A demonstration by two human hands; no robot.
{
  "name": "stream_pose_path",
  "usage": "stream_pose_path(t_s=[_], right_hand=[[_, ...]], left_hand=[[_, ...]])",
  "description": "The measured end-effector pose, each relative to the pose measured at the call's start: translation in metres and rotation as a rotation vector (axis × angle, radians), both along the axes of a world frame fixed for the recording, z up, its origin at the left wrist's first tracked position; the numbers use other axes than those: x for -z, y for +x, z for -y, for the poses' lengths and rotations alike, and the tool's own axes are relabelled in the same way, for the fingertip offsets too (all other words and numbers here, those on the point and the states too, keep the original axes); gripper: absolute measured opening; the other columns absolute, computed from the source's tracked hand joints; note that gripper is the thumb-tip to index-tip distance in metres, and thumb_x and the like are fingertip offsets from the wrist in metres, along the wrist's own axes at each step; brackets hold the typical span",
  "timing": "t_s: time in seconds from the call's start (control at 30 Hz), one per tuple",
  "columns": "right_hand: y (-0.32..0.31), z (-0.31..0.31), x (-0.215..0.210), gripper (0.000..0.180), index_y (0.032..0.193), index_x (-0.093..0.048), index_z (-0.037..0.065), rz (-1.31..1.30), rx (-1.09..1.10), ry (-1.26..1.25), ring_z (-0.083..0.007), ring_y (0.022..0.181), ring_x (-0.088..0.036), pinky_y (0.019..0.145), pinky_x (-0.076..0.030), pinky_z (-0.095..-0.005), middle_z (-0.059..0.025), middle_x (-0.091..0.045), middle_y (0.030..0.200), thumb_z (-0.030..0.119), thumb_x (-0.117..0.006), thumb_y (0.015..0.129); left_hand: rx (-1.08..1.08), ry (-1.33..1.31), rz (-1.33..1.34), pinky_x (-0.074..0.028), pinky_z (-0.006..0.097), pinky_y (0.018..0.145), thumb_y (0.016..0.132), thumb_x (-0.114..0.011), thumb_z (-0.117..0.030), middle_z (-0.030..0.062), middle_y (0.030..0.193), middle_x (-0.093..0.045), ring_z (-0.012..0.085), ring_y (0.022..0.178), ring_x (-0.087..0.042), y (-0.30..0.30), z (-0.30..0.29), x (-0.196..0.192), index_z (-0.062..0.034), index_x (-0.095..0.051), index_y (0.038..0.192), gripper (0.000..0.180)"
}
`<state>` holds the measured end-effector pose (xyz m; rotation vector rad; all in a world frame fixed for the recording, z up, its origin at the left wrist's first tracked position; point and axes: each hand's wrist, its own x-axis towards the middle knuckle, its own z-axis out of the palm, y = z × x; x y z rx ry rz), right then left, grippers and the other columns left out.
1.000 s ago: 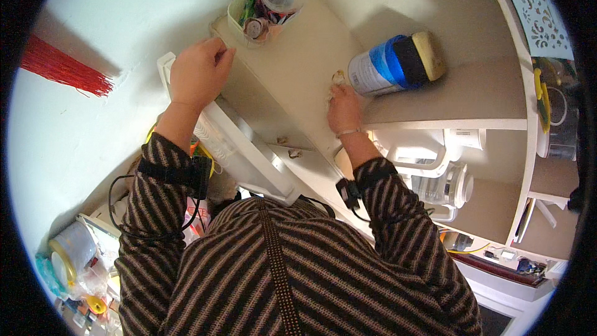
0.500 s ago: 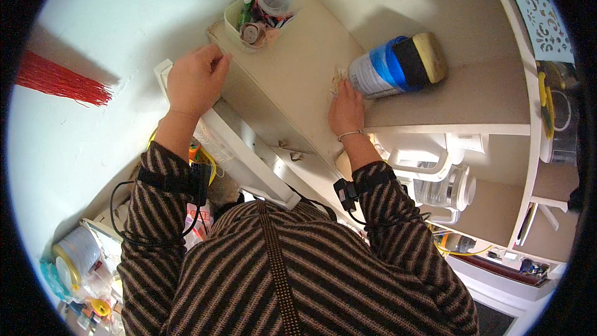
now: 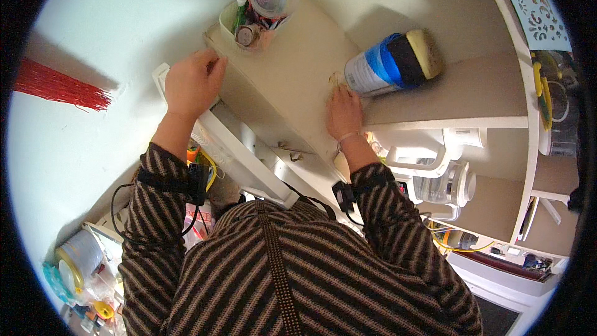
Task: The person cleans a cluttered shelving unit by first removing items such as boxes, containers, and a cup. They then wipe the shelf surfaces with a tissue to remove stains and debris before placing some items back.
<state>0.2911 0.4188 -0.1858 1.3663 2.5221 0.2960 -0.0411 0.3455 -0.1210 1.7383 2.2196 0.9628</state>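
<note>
Both our hands rest on the shelf (image 3: 292, 81): left hand (image 3: 189, 81) curled over its edge, right hand (image 3: 344, 109) flat, holding nothing; at two o'clock, we could nudge the blue canister (image 3: 392, 65) rolling.

Brown-striped sweater, blk wrist devices w/ cables, thin bracelet

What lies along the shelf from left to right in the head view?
Red tassel on the wall → left hand at the shelf's edge → clear tub of small items → right hand on the shelf → blue canister lying on its side.
</note>
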Motion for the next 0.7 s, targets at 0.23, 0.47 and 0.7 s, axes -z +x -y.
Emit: stream_pose_path(t_s=[0.23, 0.47, 0.7], right_hand=[[-0.006, -0.018, 0.022, 0.034, 0.116, -0.061, -0.002, -0.331, 0.101, 0.086, -0.0337, 0.124, -0.049, 0.107, -0.034, -0.0439, -0.0210, -0.056, 0.132, 0.022, -0.049, 0.096], [-0.013, -0.038, 0.022, 0.041, 0.124, -0.054, -0.007, -0.418, 0.148, 0.024, -0.0391, 0.124, -0.050, 0.108, -0.037, -0.0463, -0.0261, -0.052, 0.135, 0.024, -0.046, 0.098], [-0.013, 0.001, 0.021, 0.055, 0.133, -0.049, -0.006, -0.347, 0.150, -0.087, -0.0382, 0.129, -0.047, 0.108, -0.038, -0.0477, -0.0234, -0.047, 0.142, 0.035, -0.050, 0.097]], left_hand=[[0.004, -0.046, -0.014, -0.049, 0.045, 0.064, 0.090, -0.062, -0.034, 0.0121, 0.080, -0.065, 0.0355, 0.074, -0.063, -0.001, -0.002, -0.002, -0.0080, -0.067, 0.083, 0.027], [0.017, -0.049, 0.005, -0.049, 0.045, 0.065, 0.090, -0.063, -0.033, 0.0132, 0.080, -0.065, 0.0353, 0.076, -0.063, -0.001, -0.002, -0.001, -0.0071, -0.067, 0.084, 0.027], [0.013, -0.033, -0.013, -0.049, 0.045, 0.065, 0.090, -0.063, -0.033, 0.0131, 0.080, -0.065, 0.0355, 0.075, -0.063, 0.000, -0.002, -0.003, -0.0061, -0.066, 0.084, 0.028]])
